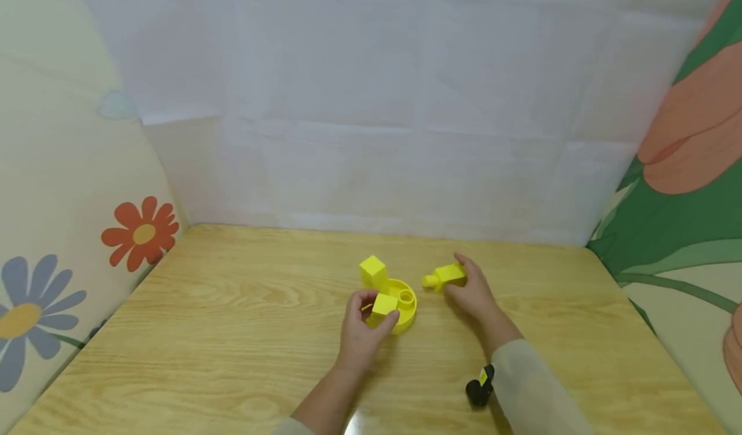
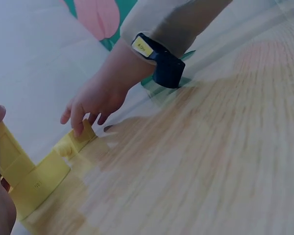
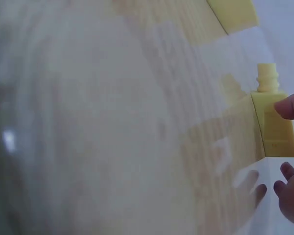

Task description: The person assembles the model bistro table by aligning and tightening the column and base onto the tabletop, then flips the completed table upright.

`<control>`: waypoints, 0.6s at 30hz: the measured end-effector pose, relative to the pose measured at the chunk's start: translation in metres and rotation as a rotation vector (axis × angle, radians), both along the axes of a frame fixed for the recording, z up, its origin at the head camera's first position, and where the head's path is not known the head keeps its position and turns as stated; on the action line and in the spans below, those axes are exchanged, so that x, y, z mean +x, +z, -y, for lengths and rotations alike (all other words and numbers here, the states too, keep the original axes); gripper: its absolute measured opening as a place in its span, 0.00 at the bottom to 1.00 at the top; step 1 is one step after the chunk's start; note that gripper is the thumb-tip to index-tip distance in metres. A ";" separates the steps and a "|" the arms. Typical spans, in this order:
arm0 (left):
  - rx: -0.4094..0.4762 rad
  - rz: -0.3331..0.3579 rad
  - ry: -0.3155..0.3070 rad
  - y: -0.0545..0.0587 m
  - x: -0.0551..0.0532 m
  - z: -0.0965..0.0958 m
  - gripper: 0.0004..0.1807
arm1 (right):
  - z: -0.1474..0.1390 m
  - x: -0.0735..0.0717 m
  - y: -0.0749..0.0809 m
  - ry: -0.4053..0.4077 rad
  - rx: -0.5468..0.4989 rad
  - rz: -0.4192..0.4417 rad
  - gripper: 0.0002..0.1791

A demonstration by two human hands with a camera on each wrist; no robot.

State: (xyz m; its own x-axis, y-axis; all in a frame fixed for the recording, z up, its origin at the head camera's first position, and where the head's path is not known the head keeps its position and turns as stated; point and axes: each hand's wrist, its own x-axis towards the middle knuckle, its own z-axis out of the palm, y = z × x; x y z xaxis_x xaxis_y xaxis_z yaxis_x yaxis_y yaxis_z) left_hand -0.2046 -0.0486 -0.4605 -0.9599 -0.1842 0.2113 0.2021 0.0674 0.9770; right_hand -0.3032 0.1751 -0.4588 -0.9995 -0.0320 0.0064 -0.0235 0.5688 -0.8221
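A round yellow base [image 1: 411, 322] with a raised rim stands on the table, an open round socket [image 1: 406, 297] on its right side. Two square yellow blocks rise from it: a far block [image 1: 373, 272] and a near block [image 1: 385, 304]. My left hand [image 1: 362, 335] grips the near block, thumb on its right side and fingers on its left. To the right, my right hand [image 1: 476, 292] pinches a yellow bottle-shaped piece [image 3: 273, 125] by its square body. This piece lies on its side close to the tabletop, its ridged neck [image 1: 430, 281] pointing left towards the base.
The wood-grain table [image 1: 232, 332] meets a white creased sheet [image 1: 324, 100] at the back. Flowered cloth [image 1: 46, 164] hangs at the left, and leafy cloth [image 1: 684, 229] at the right. A black wrist camera [image 1: 480, 388] sits by the right sleeve [image 1: 536, 390].
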 end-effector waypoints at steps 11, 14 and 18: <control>0.011 0.027 -0.038 0.001 -0.003 0.005 0.25 | -0.001 0.005 -0.003 -0.016 -0.105 0.019 0.43; 0.012 0.028 -0.048 0.001 -0.003 0.006 0.25 | -0.001 0.005 -0.005 -0.021 -0.089 0.024 0.44; 0.009 0.032 -0.067 0.000 -0.003 0.007 0.24 | 0.000 0.005 -0.005 -0.042 -0.063 0.035 0.42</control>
